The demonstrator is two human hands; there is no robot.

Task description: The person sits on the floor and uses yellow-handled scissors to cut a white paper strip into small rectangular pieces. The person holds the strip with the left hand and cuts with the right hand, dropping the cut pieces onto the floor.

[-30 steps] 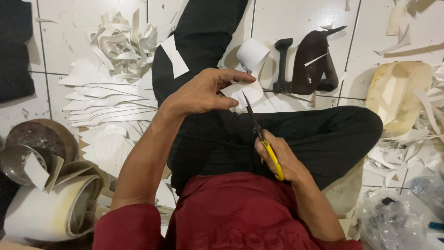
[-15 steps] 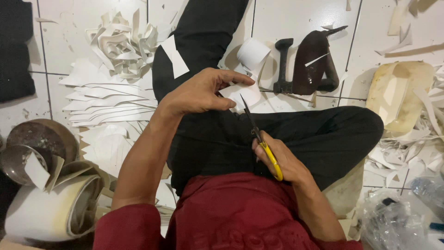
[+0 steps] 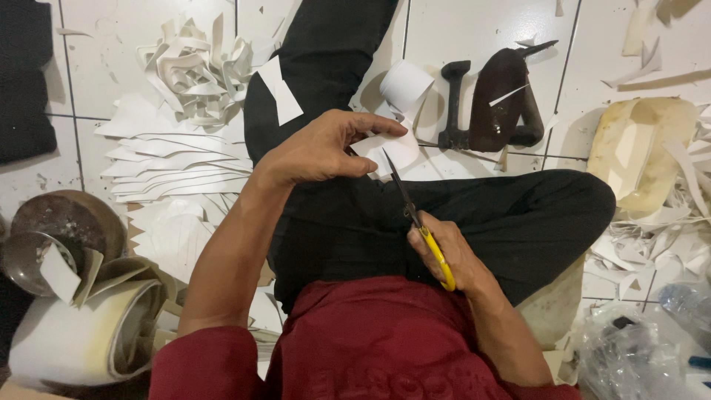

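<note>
One pair of scissors with yellow handles and one small white sheet piece are being worked; two hands are seen. The left hand is stretched forward over the black trousers, its grip closed on the white piece between thumb and fingers. The right hand is drawn near the body, its grip closed round the yellow handles. The blades point up to the piece, which is met at its lower edge, just right of the left thumb. One stack of white cut shapes lies on the floor.
</note>
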